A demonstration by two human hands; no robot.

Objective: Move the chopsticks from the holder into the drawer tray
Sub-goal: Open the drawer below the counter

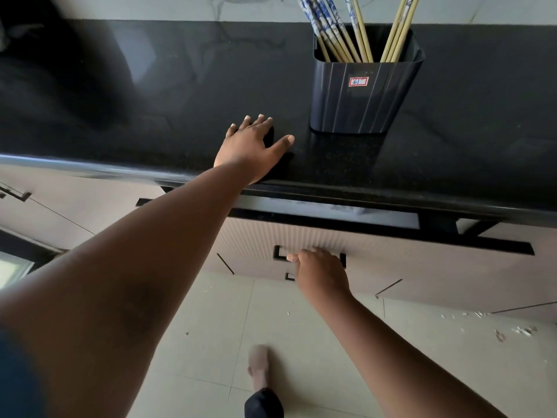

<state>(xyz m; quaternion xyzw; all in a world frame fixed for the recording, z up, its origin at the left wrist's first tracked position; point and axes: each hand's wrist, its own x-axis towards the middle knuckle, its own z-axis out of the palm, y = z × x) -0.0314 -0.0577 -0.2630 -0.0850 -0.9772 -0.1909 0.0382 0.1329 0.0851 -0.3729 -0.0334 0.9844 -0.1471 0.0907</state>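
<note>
Right hand (321, 271) curled around black square handle (280, 254) of pale ribbed drawer front (391, 251), barely cracked open; tray unseen; left hand (251, 149) flat, fingers splayed, empty on black stone counter (150, 101); farther back, wooden blue-patterned chopsticks (346, 28) all upright in dark plastic holder (361, 95); none moved.

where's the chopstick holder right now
In the head view, the chopstick holder stands upper right on the black countertop, just right of the left hand.
</note>
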